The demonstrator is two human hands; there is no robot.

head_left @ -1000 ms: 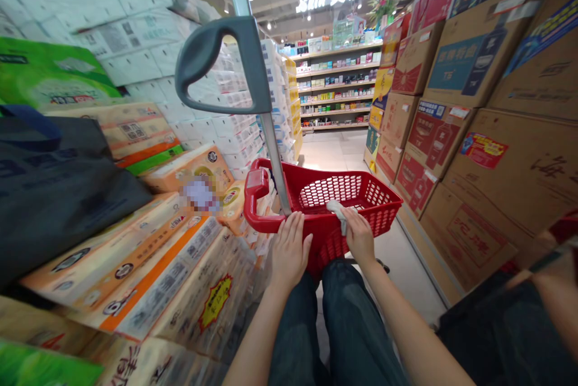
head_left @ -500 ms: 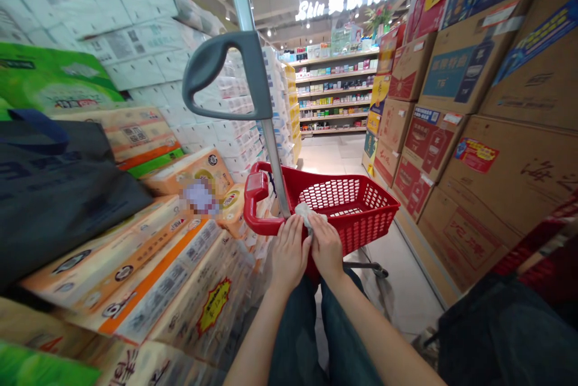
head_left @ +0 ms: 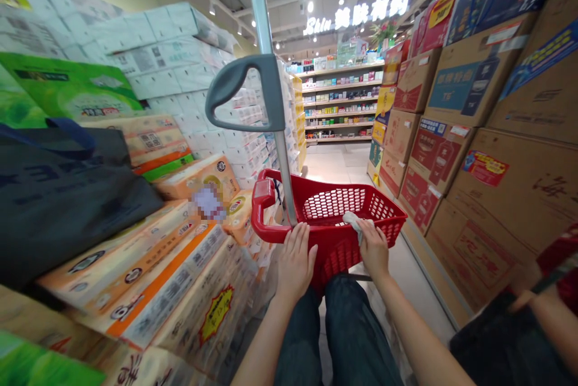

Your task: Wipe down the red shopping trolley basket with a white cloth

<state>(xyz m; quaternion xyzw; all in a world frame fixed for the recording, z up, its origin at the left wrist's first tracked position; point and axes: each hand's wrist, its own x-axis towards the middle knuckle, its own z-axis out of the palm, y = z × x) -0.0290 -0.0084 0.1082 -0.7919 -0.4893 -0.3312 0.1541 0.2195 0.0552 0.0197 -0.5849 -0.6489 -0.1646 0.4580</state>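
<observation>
Hands have parted since the earlier frame: the right hand (head_left: 374, 250) now sits further right along the near rim of the red trolley basket (head_left: 338, 253), its grip pinching a white tissue (head_left: 356, 222) that drapes over the rim into the basket. Left hand (head_left: 295, 267), grip spread, lies flat on the rim, lower centre. Cardboard cartons (head_left: 478, 175) stand stacked at right.

Bright ceiling spotlights (head_left: 310, 6) light everything; edges warp strongly.

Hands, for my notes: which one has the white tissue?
The right hand holds the white tissue; the left hand rests empty on the red basket.
</observation>
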